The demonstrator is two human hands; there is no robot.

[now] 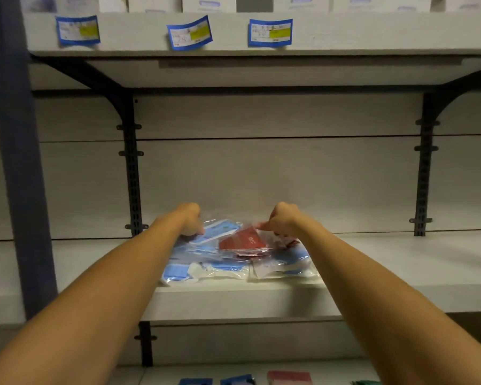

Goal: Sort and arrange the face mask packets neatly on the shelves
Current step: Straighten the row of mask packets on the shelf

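Head camera looks at a grey shelf point(400, 262) with a messy pile of face mask packets point(233, 262) on it, and I will use that pile as my marker for where things are.

Far to the left of the pile stands a tall blue post point(14, 162). Closer to the pile, still on its left and behind it, a black bracket rail point(132, 176) runs up the back wall.

My left hand point(189, 219) reaches to the back left corner of the pile. Its fingers are curled down and hold the edge of a blue packet point(220, 230) in clear wrap. I cannot tell just how the fingertips sit, since the back of the hand hides them.

In the pile, more blue packets lie flat at the front left, and some white and clear ones lie at the front right. A red packet point(243, 241) sits on top of the pile, near the back, tipped up a little.

My right hand point(282, 220) is at the back right of the pile. Its thumb and fingers pinch the clear wrap of the red packet at its top corner. The other fingers are curled in.

Above the pile, on the front edge of the upper shelf, hang three blue price tags point(270, 32) with yellow patches. Right of the pile stands a second black bracket rail point(424, 176).

Below the pile, on the lowest shelf, I see the tops of two blue stacks point(236, 380) and one red stack point(289, 377).
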